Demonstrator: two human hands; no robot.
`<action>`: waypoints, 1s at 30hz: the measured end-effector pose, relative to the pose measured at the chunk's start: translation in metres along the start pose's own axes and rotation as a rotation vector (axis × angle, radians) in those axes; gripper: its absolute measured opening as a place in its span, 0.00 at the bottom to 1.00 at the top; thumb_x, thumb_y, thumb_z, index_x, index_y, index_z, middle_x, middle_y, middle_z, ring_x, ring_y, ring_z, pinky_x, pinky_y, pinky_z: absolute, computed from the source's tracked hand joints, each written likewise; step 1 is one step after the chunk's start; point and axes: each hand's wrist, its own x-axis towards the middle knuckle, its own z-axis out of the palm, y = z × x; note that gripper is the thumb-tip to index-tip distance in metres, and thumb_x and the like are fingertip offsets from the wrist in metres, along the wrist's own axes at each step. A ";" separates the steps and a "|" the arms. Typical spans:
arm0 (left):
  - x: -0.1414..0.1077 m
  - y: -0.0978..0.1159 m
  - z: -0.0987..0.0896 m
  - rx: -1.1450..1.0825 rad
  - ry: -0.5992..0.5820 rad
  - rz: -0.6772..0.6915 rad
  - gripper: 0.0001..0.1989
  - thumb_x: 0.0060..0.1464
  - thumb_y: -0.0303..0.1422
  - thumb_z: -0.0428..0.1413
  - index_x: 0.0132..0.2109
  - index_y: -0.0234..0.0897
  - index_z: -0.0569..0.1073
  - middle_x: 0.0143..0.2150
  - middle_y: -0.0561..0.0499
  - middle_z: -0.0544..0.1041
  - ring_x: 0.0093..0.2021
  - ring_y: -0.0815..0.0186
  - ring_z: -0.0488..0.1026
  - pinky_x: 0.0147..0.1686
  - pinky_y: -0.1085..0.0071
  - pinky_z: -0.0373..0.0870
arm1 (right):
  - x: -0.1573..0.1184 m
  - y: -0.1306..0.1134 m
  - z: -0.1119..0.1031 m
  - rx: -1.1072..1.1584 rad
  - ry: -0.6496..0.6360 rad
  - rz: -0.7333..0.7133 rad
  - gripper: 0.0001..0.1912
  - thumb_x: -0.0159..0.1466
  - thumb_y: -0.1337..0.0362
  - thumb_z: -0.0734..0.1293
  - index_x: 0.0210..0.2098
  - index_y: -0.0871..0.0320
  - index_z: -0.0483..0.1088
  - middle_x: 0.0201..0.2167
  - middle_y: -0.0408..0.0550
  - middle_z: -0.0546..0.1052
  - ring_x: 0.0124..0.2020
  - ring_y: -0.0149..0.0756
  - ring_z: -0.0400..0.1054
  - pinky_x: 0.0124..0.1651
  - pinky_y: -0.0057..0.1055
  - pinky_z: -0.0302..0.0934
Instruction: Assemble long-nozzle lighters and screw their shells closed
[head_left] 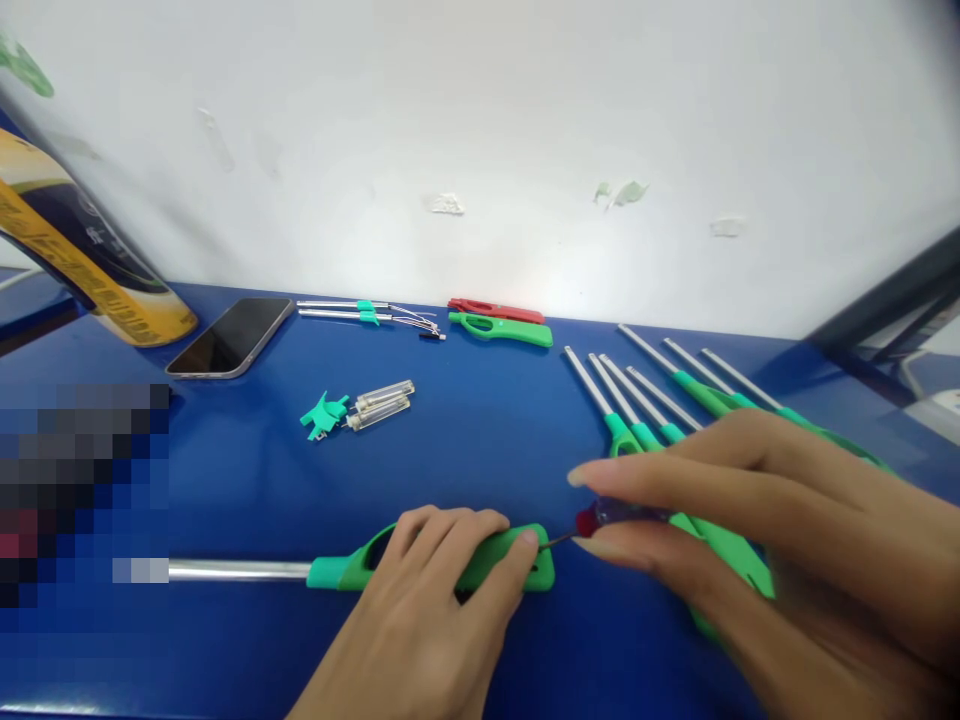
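Observation:
A green long-nosed gas lighter lies flat in front of me, its metal tube pointing left. My left hand grips its handle from above, the thumb near the handle's right end. My right hand pinches a small screwdriver with a dark, red-ended handle. The thin shaft reaches left to the lighter's end, beside my left thumb; whether the tip sits in a hole is hidden. Several green lighters lie under and behind my right hand, tubes pointing away, partly covered by it.
Toward the wall lie a green casing half, a red casing and metal tubes with wires. Clear fuel tanks lie beside teal plastic parts. A phone and a yellow-and-black can are at left.

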 end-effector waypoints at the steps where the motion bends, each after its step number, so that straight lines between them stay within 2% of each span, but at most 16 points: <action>1: 0.000 0.000 0.000 0.003 0.005 0.002 0.20 0.73 0.24 0.48 0.66 0.40 0.72 0.56 0.44 0.80 0.52 0.56 0.78 0.51 0.57 0.75 | -0.001 0.000 0.000 -0.010 0.001 0.002 0.14 0.74 0.41 0.65 0.47 0.33 0.80 0.36 0.35 0.84 0.26 0.29 0.80 0.15 0.20 0.61; 3: 0.001 0.001 0.000 0.009 0.015 0.002 0.20 0.73 0.23 0.48 0.66 0.40 0.72 0.56 0.44 0.80 0.52 0.56 0.78 0.51 0.58 0.75 | -0.003 0.002 -0.001 -0.018 -0.023 -0.011 0.15 0.77 0.43 0.62 0.53 0.32 0.79 0.45 0.36 0.85 0.35 0.32 0.84 0.20 0.20 0.68; 5: 0.002 0.001 0.000 0.006 0.019 0.000 0.20 0.72 0.23 0.49 0.66 0.40 0.72 0.56 0.44 0.80 0.52 0.57 0.78 0.52 0.58 0.75 | -0.005 0.003 -0.003 0.009 -0.069 -0.047 0.16 0.79 0.49 0.60 0.60 0.30 0.76 0.54 0.35 0.84 0.46 0.35 0.84 0.31 0.20 0.75; 6: 0.002 0.000 0.000 0.003 0.022 -0.002 0.20 0.72 0.23 0.50 0.66 0.40 0.72 0.56 0.45 0.80 0.52 0.57 0.78 0.52 0.58 0.75 | -0.005 0.004 -0.004 0.028 -0.095 -0.062 0.17 0.80 0.53 0.60 0.62 0.30 0.75 0.55 0.35 0.84 0.49 0.36 0.84 0.37 0.21 0.77; 8: 0.001 0.000 0.000 -0.001 0.028 -0.003 0.20 0.72 0.23 0.50 0.66 0.40 0.72 0.56 0.45 0.80 0.52 0.57 0.78 0.53 0.58 0.75 | -0.005 0.005 -0.005 0.058 -0.123 -0.071 0.19 0.79 0.57 0.61 0.64 0.30 0.73 0.52 0.34 0.85 0.46 0.34 0.84 0.41 0.22 0.78; 11: 0.000 0.000 0.000 0.010 -0.005 -0.012 0.21 0.73 0.24 0.49 0.67 0.41 0.72 0.57 0.45 0.80 0.53 0.56 0.78 0.53 0.56 0.75 | -0.002 0.003 -0.003 0.058 -0.109 -0.065 0.17 0.78 0.57 0.62 0.60 0.29 0.75 0.45 0.33 0.85 0.37 0.29 0.83 0.36 0.21 0.77; 17: -0.002 0.000 0.000 0.014 -0.016 -0.003 0.21 0.72 0.23 0.49 0.67 0.40 0.71 0.57 0.44 0.80 0.52 0.56 0.78 0.51 0.56 0.75 | 0.005 -0.001 0.003 0.078 -0.050 -0.055 0.14 0.78 0.58 0.62 0.44 0.35 0.80 0.36 0.33 0.82 0.30 0.26 0.80 0.28 0.18 0.71; 21: -0.001 -0.002 0.000 0.016 -0.008 0.013 0.21 0.73 0.23 0.48 0.68 0.40 0.71 0.58 0.44 0.80 0.53 0.56 0.78 0.52 0.56 0.75 | 0.007 -0.002 0.003 0.130 -0.063 -0.054 0.13 0.78 0.58 0.63 0.43 0.37 0.80 0.34 0.36 0.81 0.27 0.27 0.79 0.27 0.19 0.72; 27: -0.001 -0.005 0.001 0.012 -0.012 0.014 0.20 0.74 0.26 0.49 0.67 0.42 0.72 0.59 0.45 0.80 0.54 0.56 0.78 0.53 0.57 0.75 | 0.006 -0.002 0.004 0.095 -0.056 -0.039 0.12 0.78 0.53 0.64 0.45 0.37 0.81 0.38 0.35 0.83 0.31 0.27 0.81 0.28 0.20 0.73; 30: -0.003 -0.007 0.002 0.040 0.014 0.037 0.21 0.74 0.26 0.49 0.68 0.43 0.72 0.60 0.46 0.81 0.55 0.57 0.79 0.54 0.59 0.74 | 0.001 0.006 0.000 0.003 0.074 -0.023 0.10 0.76 0.54 0.66 0.46 0.36 0.81 0.41 0.37 0.84 0.33 0.31 0.81 0.30 0.25 0.73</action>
